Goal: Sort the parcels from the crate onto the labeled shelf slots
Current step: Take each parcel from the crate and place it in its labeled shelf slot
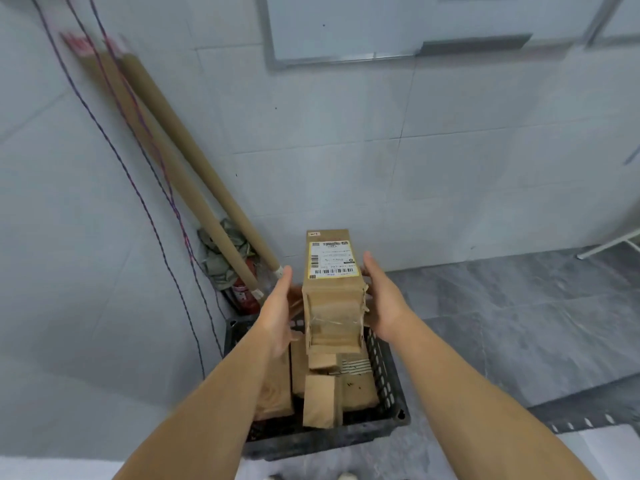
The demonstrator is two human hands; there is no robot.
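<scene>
A long brown cardboard parcel [331,289] with a white and yellow shipping label is held above the crate, its taped end flaps facing me. My left hand [280,308] presses its left side and my right hand [382,299] presses its right side. Below it stands a black plastic crate [388,379] on the floor, holding several more brown parcels [320,400]. No shelf slots are in view.
Two long cardboard tubes [194,174] lean in the wall corner at left, beside thin cables [138,188], a crumpled rag and a red extinguisher [244,296]. A whiteboard [346,26] hangs on the tiled wall. Grey tiled floor spreads to the right, with a white stand leg [609,245].
</scene>
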